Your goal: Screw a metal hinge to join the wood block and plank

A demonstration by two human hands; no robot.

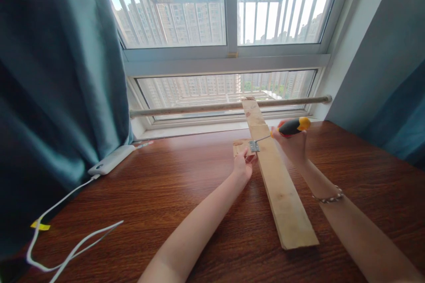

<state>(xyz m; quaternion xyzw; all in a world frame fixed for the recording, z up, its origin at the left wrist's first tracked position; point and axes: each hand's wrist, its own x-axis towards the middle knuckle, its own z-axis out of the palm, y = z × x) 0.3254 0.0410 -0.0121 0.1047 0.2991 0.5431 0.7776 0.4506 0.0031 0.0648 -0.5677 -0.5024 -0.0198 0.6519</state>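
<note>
A long wooden board (282, 185) lies on the brown table, its far end reaching the window rail. Against its left side sits a short wood piece (239, 147). A metal hinge (254, 146) spans the two. My left hand (244, 163) is closed on the near edge of the short piece, just beside the hinge. In my right hand (294, 141) is a screwdriver (294, 127) with a black, yellow and red handle. Its shaft slants down to the left, and the tip meets the hinge area; any screw there is too small to make out.
A white power strip (113, 159) lies at the table's left edge by the dark curtain (59, 62). Its white cable (76, 247) loops over the front left of the table (159, 190). A horizontal rail (199, 108) crosses in front of the barred window.
</note>
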